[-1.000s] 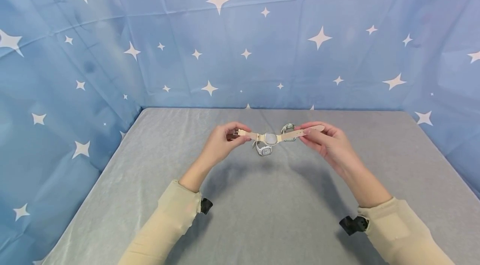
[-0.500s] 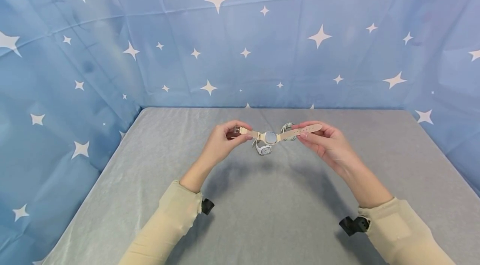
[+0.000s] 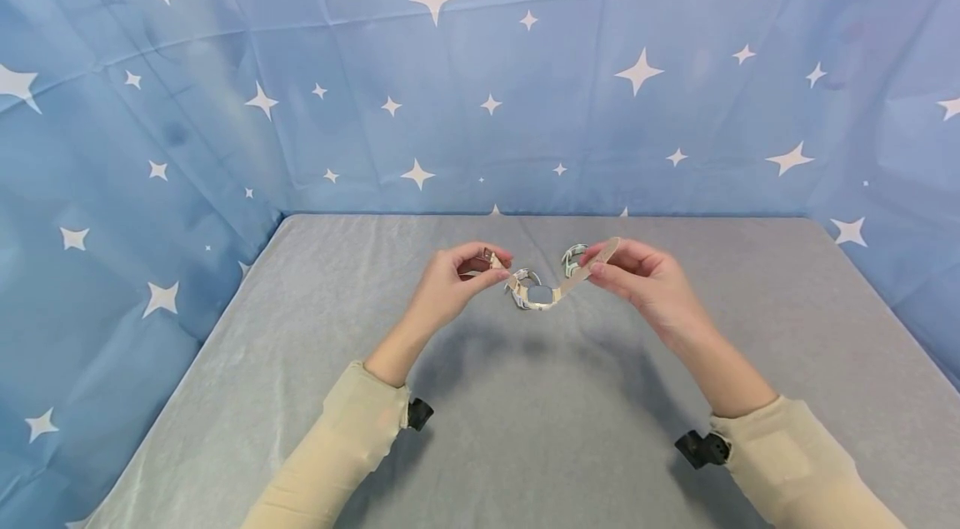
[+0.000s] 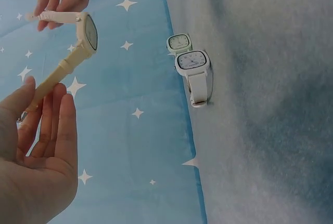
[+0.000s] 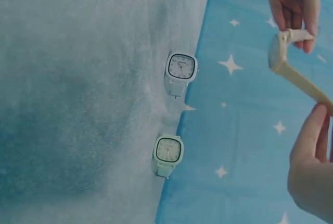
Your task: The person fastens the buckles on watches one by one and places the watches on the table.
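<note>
A pale yellow wristwatch (image 3: 539,296) hangs between my two hands, its strap undone and bent into a V with the case at the bottom. My left hand (image 3: 455,283) pinches the buckle end between thumb and fingers. At the other end, my right hand (image 3: 643,275) pinches the holed strap, whose tip sticks up past the fingers. In the left wrist view the yellow strap (image 4: 56,76) runs from my left fingers up to the case, seen from its side. Part of the buckle is hidden by the left fingers.
On the grey cloth-covered table (image 3: 480,429) a white watch (image 5: 181,68) and a pale green watch (image 5: 168,150) stand with straps closed. In the head view the held watch partly covers the white one. A blue star-patterned curtain (image 3: 375,54) rises behind the table.
The hands have come slightly closer together. The yellow watch's strap, nearly straight before, now sags into a V, its case lower and its holed tip raised.
</note>
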The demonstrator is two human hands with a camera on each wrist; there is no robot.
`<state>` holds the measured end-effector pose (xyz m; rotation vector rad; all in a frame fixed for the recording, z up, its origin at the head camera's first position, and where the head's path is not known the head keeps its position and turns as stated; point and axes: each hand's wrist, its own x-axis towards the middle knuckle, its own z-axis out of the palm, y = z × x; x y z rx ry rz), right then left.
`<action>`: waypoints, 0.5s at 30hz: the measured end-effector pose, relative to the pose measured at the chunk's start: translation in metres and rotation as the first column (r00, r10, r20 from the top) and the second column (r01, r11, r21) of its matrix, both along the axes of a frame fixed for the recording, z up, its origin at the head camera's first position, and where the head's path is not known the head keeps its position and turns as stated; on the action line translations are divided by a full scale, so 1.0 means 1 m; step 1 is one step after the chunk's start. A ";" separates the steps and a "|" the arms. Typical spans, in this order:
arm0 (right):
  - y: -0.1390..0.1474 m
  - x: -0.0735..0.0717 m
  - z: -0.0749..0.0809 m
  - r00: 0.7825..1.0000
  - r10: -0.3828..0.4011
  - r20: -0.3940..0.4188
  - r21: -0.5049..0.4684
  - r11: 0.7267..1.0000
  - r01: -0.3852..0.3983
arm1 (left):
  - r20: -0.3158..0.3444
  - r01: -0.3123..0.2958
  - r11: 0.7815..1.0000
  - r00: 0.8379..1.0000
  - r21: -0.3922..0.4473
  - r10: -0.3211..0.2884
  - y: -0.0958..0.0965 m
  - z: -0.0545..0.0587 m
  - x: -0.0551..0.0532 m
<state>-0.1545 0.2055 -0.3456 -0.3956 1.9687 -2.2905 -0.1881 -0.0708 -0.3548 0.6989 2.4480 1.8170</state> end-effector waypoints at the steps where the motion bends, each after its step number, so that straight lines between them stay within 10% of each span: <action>1: -0.001 0.000 0.000 1.000 -0.002 -0.012 0.007 1.000 0.002 | 0.001 0.001 1.000 1.000 0.001 -0.001 0.001 0.000 0.000; 15: -0.012 -0.001 -0.002 0.999 -0.012 -0.047 0.044 0.999 0.014 | 0.020 0.039 0.998 0.999 0.048 -0.040 0.006 -0.001 0.001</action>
